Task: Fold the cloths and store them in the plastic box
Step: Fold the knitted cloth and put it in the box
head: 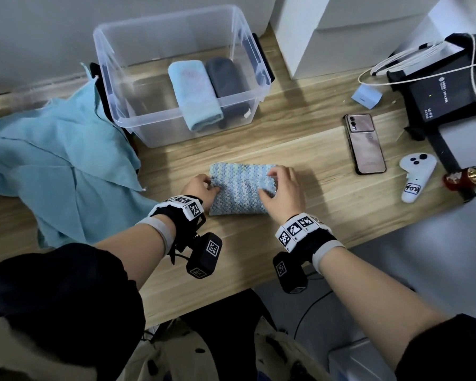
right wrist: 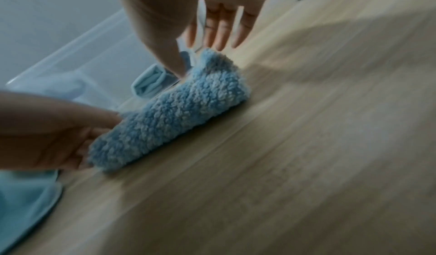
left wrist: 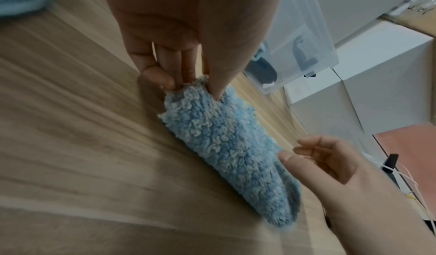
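Both hands' fingers pinch fluffy blue cloth (head: 239, 189): L hand (head: 201, 188) left end, R hand (head: 282, 189) right.

A pink phone (head: 366, 144) lies on the wooden counter (head: 300, 127), near a white controller (head: 415, 176), a small blue cube (head: 366, 96) and a black router (head: 448, 89) with white cables (head: 412, 57).

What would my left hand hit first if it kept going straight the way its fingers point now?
The left hand already pinches the fluffy blue cloth at its left edge. Pushing on, it would probably meet the right hand at the cloth's other edge, though depth is unclear.
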The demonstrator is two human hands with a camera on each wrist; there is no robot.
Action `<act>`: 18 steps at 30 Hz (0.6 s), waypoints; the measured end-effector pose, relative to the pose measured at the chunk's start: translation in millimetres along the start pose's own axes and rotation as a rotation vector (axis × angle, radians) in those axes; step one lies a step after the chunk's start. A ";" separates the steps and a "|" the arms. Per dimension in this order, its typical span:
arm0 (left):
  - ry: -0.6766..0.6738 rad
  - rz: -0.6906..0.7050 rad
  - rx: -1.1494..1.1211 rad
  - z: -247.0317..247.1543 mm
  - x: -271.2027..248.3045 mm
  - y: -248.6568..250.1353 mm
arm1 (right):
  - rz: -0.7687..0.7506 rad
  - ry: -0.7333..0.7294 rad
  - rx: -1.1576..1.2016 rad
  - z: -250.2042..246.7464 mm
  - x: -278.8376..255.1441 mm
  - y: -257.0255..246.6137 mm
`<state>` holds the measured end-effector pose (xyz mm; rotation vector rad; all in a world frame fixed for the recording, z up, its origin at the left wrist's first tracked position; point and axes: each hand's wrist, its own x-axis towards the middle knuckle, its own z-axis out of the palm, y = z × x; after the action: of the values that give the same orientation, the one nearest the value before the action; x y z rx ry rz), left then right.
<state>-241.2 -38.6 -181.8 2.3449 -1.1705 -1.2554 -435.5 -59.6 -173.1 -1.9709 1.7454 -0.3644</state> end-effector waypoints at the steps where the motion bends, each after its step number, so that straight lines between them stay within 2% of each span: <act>1: -0.007 -0.009 -0.003 -0.2 1.3 -0.3 | -0.096 -0.037 0.000 -0.2 -0.7 -0.1; 4: -0.026 -0.046 -0.033 -1.9 2.3 0.2 | -0.297 -0.218 -0.078 -1.5 -6.2 -0.6; 7: -0.055 -0.109 -0.119 -2.9 3.4 0.0 | -0.382 -0.381 -0.284 -1.7 -9.4 -0.9; 10: -0.069 -0.140 -0.223 -4.0 2.6 0.8 | -0.386 -0.377 -0.315 -0.8 -7.2 -3.3; 13: 0.013 -0.171 -0.332 -9.7 2.7 2.2 | -0.307 -0.341 -0.241 -6.2 1.4 -16.1; 15: 0.064 -0.215 -0.453 -15.6 3.5 2.9 | -0.185 -0.356 -0.181 -14.9 11.3 -26.6; 18: 0.042 -0.329 -0.621 -22.9 -1.4 2.8 | 0.014 -0.427 -0.052 -18.1 30.4 -33.7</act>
<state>-225.2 -43.0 -165.6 2.1042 -0.3019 -1.4027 -411.1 -90.2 -143.8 -1.8980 1.5031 0.1046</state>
